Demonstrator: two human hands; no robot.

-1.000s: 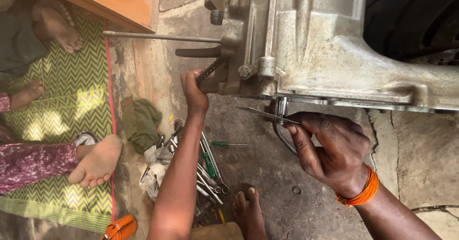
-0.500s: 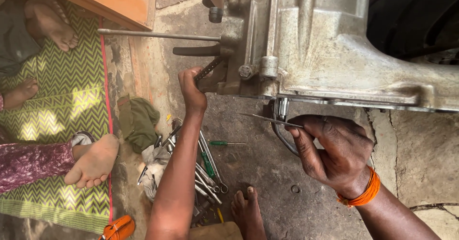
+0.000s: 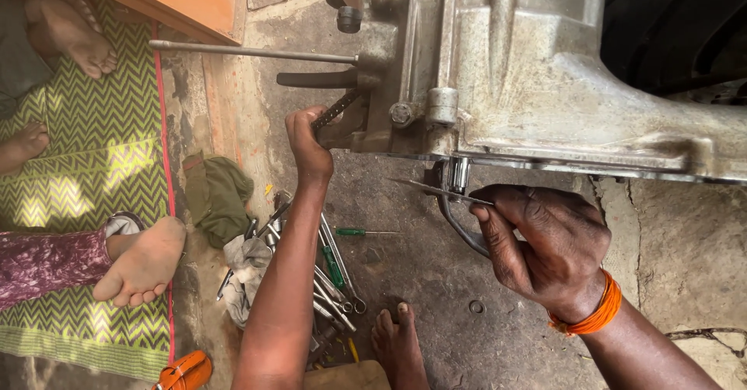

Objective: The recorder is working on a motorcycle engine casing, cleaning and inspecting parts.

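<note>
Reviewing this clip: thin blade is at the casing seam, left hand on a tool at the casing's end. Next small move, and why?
Probably ease the blade further along the seam under the casing. The right hand pinches it with its tip just at the joint line, beside the bracket. The left hand grips a tool at the casing's end, so it looks braced.

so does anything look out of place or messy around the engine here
Yes: the wrenches lie heaped with a rag on the bare concrete, and a small ring lies loose below the right hand, apart from the engine casing.
</note>
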